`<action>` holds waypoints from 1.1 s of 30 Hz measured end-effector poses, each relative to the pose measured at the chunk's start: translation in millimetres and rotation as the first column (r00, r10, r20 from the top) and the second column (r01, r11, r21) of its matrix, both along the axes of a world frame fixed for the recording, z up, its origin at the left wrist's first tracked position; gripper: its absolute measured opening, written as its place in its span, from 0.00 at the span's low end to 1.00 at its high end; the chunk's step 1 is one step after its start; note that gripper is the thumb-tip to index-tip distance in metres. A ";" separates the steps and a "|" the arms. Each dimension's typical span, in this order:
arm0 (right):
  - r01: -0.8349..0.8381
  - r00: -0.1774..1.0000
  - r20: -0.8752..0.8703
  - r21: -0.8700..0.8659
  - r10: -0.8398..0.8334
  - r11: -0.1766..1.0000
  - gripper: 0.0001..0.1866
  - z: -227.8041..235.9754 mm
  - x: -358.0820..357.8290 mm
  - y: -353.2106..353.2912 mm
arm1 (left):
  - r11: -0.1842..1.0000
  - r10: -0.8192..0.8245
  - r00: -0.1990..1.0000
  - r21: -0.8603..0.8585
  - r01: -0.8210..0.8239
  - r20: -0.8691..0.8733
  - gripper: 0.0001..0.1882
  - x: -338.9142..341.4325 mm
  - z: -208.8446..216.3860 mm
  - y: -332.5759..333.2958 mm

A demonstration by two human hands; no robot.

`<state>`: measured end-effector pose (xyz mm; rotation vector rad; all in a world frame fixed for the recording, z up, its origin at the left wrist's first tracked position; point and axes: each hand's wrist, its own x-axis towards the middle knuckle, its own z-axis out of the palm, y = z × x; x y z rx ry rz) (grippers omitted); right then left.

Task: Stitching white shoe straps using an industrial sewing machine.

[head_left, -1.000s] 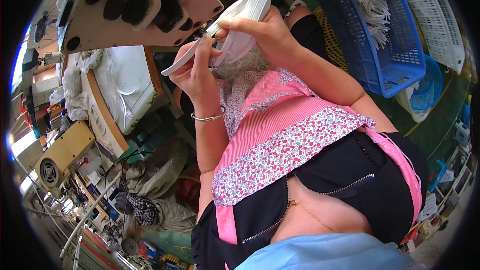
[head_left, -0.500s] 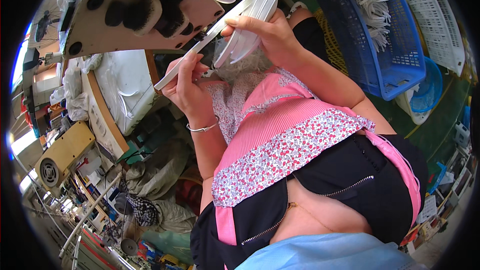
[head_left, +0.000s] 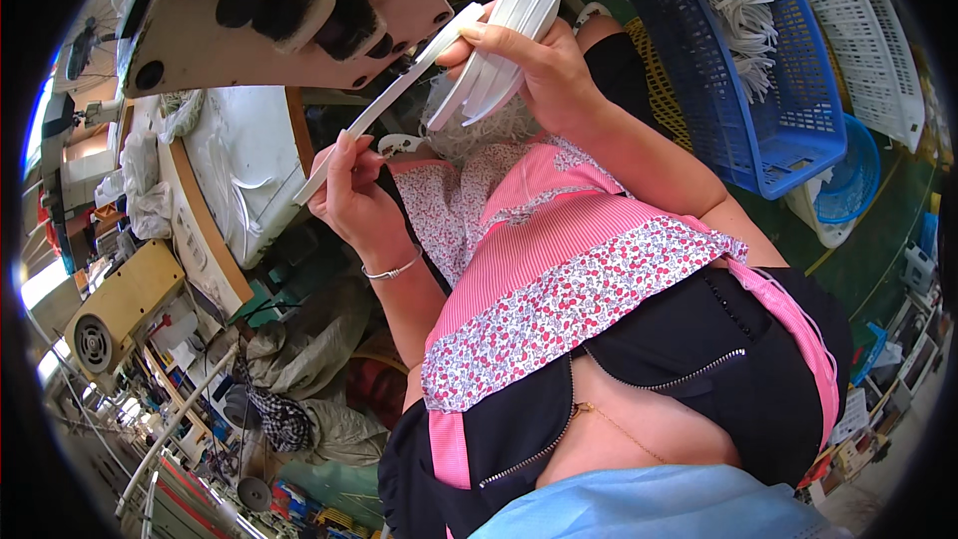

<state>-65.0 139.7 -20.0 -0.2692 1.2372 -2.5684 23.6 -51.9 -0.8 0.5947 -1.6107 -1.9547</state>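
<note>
A flat white strip (head_left: 407,78) slants between my hands, its lower end pinched between the thumb and fingers of my left hand (head_left: 351,195). My right hand (head_left: 544,65) is closed around a bundle of similar white strips (head_left: 527,2), which fan out above and below the fingers. The upper end of the slanting strip lies by the right thumb and fingertips, left of the bundle. Below the bundle, a tangle of thin whitish material (head_left: 479,130) shows over my lap, on a pink and floral apron (head_left: 559,269).
A pale machine (head_left: 289,20) with black round feet and dark-stained parts stands close at upper left. A white-topped table (head_left: 244,140) is beyond my left hand. At right are a blue basket (head_left: 798,140) with white strip bundles (head_left: 738,15), a white basket (head_left: 868,50) and a blue tub (head_left: 853,175).
My left hand has moved down and left, further from the right hand, along with the strip's lower end. More of the strip shows between the hands. The right hand has barely moved.
</note>
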 end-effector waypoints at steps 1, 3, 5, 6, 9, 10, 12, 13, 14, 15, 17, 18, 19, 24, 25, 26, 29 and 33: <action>-0.018 0.999 0.049 -0.032 0.020 0.999 0.12 0.6 2.1 -0.8 | 1.000 0.002 1.000 0.001 -0.002 0.000 0.09 2.9 -2.6 -3.0; -0.026 0.999 0.039 -0.037 0.028 0.999 0.12 0.7 5.2 -4.6 | 0.999 0.022 0.999 0.026 -0.021 -0.033 0.08 8.9 -8.7 -9.9; -0.033 0.999 0.028 -0.041 0.034 0.999 0.11 0.9 7.5 -8.7 | 0.999 0.027 0.999 0.026 -0.026 -0.041 0.10 15.1 -17.0 -17.8; -0.039 0.999 0.017 -0.046 0.040 0.998 0.10 0.9 8.4 -11.2 | 0.999 0.034 0.998 0.025 -0.032 -0.050 0.12 18.7 -21.4 -21.7; -0.047 0.998 0.032 -0.022 0.047 0.999 0.09 7.7 11.6 -16.0 | 0.998 0.065 0.990 0.015 -0.063 -0.127 0.22 29.7 -33.0 -28.8; -0.049 0.997 0.058 0.007 0.048 0.999 0.09 9.7 13.0 -17.3 | 0.998 0.063 0.990 0.016 -0.062 -0.127 0.22 29.3 -32.2 -27.9; -0.062 0.997 0.056 0.020 0.061 0.998 0.10 10.6 15.6 -20.1 | 0.972 0.218 0.968 -0.066 -0.227 -0.122 0.31 27.5 -24.8 -22.3; -0.077 0.996 0.054 0.031 0.075 0.997 0.11 11.3 17.0 -21.4 | 0.972 0.218 0.968 -0.066 -0.227 -0.122 0.31 27.4 -21.9 -20.2; -0.077 0.996 0.054 0.031 0.076 0.997 0.11 11.9 18.4 -22.4 | 0.979 0.201 0.963 0.019 -0.201 -0.179 0.30 27.3 -19.2 -18.0; -0.091 0.993 0.072 0.031 0.089 0.995 0.11 12.4 19.5 -23.1 | 0.981 0.186 0.954 0.102 -0.166 -0.237 0.30 26.8 -17.3 -16.4; -0.103 0.991 0.090 0.029 0.100 0.994 0.12 14.9 22.8 -26.0 | 0.975 0.174 0.940 0.182 -0.124 -0.295 0.31 28.3 -20.1 -20.9; -0.085 0.987 0.139 0.008 0.083 0.996 0.11 18.1 25.0 -28.6 | 0.970 0.098 0.911 0.244 0.003 -0.401 0.29 29.6 -23.1 -27.8; -0.066 0.980 0.187 -0.013 0.068 0.998 0.09 20.3 26.6 -30.4 | 0.948 0.031 0.862 0.288 0.135 -0.505 0.28 31.0 -25.1 -32.0; -0.074 0.976 0.202 -0.029 0.078 0.997 0.10 20.9 30.2 -33.3 | 0.845 0.117 0.799 0.481 0.232 -0.590 0.20 35.4 -16.8 -28.7; -0.089 0.974 0.206 -0.029 0.093 0.996 0.10 20.7 30.3 -33.1 | 0.806 0.129 0.778 0.522 0.278 -0.614 0.18 35.2 -15.5 -31.1; -0.087 0.974 0.206 -0.031 0.091 0.996 0.10 21.6 30.9 -29.4 | 0.806 0.126 0.779 0.521 0.280 -0.614 0.18 35.0 -16.6 -38.1; -0.036 0.973 0.228 0.004 0.035 0.999 0.13 20.7 31.9 -14.8 | 0.975 -0.172 0.941 0.087 0.205 -0.290 0.16 34.4 -17.4 -36.4; 0.071 0.962 0.269 -0.092 -0.044 0.993 0.12 12.7 28.8 -12.6 | 0.860 -0.338 0.941 -0.403 0.314 0.013 0.06 11.4 -17.0 19.1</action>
